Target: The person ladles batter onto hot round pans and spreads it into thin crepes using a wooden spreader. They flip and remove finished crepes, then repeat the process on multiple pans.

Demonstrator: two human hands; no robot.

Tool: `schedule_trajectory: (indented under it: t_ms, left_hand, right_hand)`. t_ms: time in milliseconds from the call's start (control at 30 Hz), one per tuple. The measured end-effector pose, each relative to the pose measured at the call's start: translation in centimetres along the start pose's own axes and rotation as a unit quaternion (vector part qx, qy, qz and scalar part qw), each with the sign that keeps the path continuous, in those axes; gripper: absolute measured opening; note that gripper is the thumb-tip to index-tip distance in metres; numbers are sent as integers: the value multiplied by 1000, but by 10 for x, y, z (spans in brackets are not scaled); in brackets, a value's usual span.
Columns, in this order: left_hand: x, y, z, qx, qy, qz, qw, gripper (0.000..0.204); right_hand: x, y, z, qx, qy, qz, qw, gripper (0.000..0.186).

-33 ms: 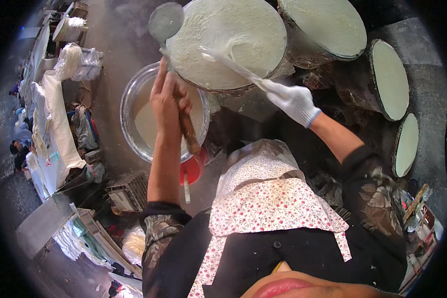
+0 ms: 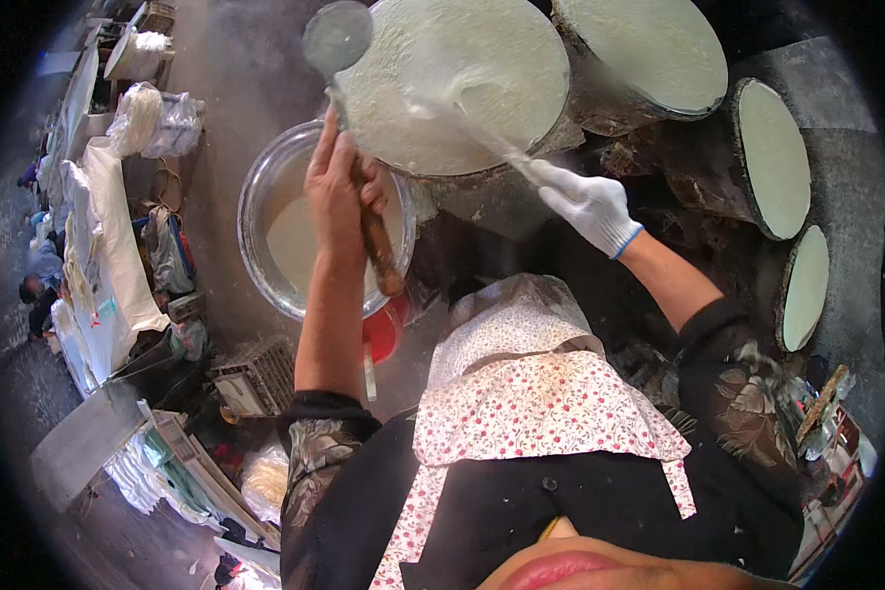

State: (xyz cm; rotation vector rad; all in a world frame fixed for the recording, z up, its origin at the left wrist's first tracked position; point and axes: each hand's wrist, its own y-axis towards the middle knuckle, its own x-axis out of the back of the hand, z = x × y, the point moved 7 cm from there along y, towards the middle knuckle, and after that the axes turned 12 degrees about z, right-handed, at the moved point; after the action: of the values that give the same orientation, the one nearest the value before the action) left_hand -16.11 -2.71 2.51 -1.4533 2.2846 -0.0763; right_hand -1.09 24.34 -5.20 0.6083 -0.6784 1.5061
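Observation:
My bare left hand point(image 2: 349, 182) is closed round the wooden handle of a ladle point(image 2: 334, 34), whose round grey head is raised at the upper-left rim of a round pan of white batter point(image 2: 413, 59). My right hand point(image 2: 585, 206), in a white knit glove, grips a long pale paddle point(image 2: 487, 143); its far end, blurred, is over or in the batter, by a curved mark on the surface. Below my left hand stands a wide metal basin point(image 2: 256, 231) of creamy liquid, with a red bucket point(image 2: 383, 339) partly behind its lower right edge.
More batter-topped round pans point(image 2: 639, 44) stand along the right, two of them farther down point(image 2: 772, 157) point(image 2: 804, 285). A crate point(image 2: 246, 374) sits lower left. Along the left are racks with pale sheets and bundles point(image 2: 108, 236), and people point(image 2: 44, 295) beyond them.
My left hand and the ladle have shifted slightly right. My right hand has moved a little right and down, and the paddle's far end has moved right and now looks blurred.

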Motion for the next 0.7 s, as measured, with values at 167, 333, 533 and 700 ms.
schedule_trajectory:
  t_ms: [167, 333, 533, 700]
  left_hand:
    - [-16, -2, 34, 62, -77, 1, 995, 58]
    - [-16, -30, 59, 111, -131, -36, 984, 58]
    - [-36, -37, 82, 179, -312, -68, 931, 57]
    - [-60, -67, 27, 196, -731, 107, 645, 36]
  right_hand:
    - [-20, -33, -29, -150, 101, 17, 983, 42]
    - [-25, -16, -29, -222, 206, -37, 952, 43]
    - [-56, 0, -3, -100, 309, 30, 945, 42]
    - [-27, -13, 35, -180, 484, 114, 849, 41]
